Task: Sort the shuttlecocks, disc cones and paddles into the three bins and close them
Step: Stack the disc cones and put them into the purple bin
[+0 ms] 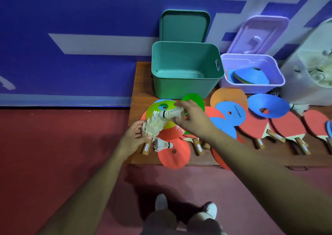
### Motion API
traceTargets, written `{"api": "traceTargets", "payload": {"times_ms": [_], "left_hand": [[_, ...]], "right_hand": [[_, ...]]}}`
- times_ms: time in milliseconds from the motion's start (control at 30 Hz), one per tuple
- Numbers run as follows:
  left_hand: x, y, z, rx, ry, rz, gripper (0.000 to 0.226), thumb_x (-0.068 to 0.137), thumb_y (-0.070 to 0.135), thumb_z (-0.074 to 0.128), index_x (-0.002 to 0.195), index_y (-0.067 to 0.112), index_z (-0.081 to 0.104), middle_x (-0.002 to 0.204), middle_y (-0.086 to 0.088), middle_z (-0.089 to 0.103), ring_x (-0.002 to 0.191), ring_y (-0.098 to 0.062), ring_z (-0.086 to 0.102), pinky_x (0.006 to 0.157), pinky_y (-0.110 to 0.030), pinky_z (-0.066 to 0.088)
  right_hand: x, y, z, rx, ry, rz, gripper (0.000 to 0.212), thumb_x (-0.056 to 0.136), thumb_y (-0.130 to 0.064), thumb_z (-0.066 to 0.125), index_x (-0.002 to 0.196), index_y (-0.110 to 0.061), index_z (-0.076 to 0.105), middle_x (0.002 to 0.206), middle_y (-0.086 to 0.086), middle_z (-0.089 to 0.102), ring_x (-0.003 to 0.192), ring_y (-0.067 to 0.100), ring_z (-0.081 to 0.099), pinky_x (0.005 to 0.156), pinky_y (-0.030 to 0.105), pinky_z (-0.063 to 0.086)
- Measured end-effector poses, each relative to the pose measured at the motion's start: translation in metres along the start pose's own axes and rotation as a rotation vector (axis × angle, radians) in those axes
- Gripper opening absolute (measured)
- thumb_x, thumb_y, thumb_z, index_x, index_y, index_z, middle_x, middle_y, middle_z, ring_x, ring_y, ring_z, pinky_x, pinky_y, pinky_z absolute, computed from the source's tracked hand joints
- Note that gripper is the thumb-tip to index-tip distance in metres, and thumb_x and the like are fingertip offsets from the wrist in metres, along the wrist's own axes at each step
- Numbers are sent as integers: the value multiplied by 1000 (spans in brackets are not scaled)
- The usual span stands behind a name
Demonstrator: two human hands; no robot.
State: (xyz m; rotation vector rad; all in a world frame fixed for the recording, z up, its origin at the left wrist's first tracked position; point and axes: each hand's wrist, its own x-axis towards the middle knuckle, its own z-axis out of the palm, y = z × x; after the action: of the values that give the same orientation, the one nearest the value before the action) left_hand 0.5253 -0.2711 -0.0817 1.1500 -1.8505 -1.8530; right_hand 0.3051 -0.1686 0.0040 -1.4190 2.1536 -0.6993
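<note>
Shuttlecocks were in both hands above the low wooden table (138,83). The left hand (133,136) had its fingers closed round a nested stack of shuttlecocks (151,126), feathers fanned against the palm; how many were in it could not be told. The right hand (193,119) pinched one single shuttlecock (170,113) between thumb and fingers, its cork end pointing left toward the stack. One loose shuttlecock (162,145) lay just beside the left hand on a red disc cone (177,155) at the table's front edge.

Red paddles (287,125) and flat disc cones in red, blue, orange, green and yellow overlapped along the table; their exact number could not be told.

Farther back stood three bins. The green bin (185,83) was open and empty, its lid (185,26) leaning on the wall. The purple bin (251,85) held a stack of disc cones (250,74), with its lid (258,35) propped behind. A white bin (309,83) at the right edge held shuttlecocks, blurred.
</note>
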Motion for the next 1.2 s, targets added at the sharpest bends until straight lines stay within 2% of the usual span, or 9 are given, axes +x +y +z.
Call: {"api": "traceTargets", "payload": {"times_ms": [267,400,467,533,600,733,867,1100,1200], "left_hand": [[-11,-12,-12,156,-2,24,59,64,31,78,116,40,52,116,3,63,111,-12,57,96,-24,43],[-13,-15,-12,35,55,-2,61,63,25,79,117,32,51,118,1,63,109,-10,60,92,-20,44],[-12,-17,-15,-12,110,-2,59,64,20,81,114,34,52,118,2,64,108,-7,61,92,-21,45],[-12,-19,-18,-31,147,2,57,69,11,82,112,35,52,118,6,64,108,-3,60,91,-19,44],[-11,-22,-20,-44,167,-3,57,73,5,80,113,35,52,118,8,63,109,-3,59,93,-19,43],[-11,-30,-21,-58,192,-27,59,73,2,79,117,29,50,114,8,65,106,-4,61,96,-21,42],[-9,-36,-21,-69,207,-39,58,73,-1,78,115,29,51,111,8,66,102,0,62,96,-21,43],[-6,-32,-19,-96,207,-39,60,72,-3,78,120,20,52,113,5,67,106,-8,63,97,-21,44],[-3,-22,-12,-103,176,-26,59,73,-3,77,118,24,52,115,5,66,105,-5,63,92,-18,45]], "right_hand": [[8,-34,31,-175,-248,-307,76,80,-13,68,148,-14,35,139,12,51,128,25,46,104,27,34],[6,-37,42,126,-192,-344,78,84,-17,65,152,-21,26,157,4,29,145,11,26,117,25,24],[4,-30,47,366,19,-145,61,90,-23,62,146,-22,37,149,2,40,136,10,40,113,25,32],[0,-12,56,352,177,46,39,91,-23,61,129,-18,52,126,4,53,109,14,58,97,36,48],[-10,12,70,119,47,57,33,88,-21,60,121,-15,57,112,6,54,93,18,60,86,42,50],[-28,39,105,-309,-370,-104,52,87,-27,60,137,-27,44,116,7,46,100,32,59,74,36,50],[-22,35,128,-629,-425,-193,49,96,-19,44,143,-32,37,121,12,42,109,31,53,75,38,45],[-19,48,133,-627,-272,-204,33,96,-12,40,128,-13,51,113,12,51,99,32,59,64,37,40],[-21,54,103,-308,-207,-34,14,88,-13,57,99,-18,63,96,7,54,76,26,60,59,31,39]]}}
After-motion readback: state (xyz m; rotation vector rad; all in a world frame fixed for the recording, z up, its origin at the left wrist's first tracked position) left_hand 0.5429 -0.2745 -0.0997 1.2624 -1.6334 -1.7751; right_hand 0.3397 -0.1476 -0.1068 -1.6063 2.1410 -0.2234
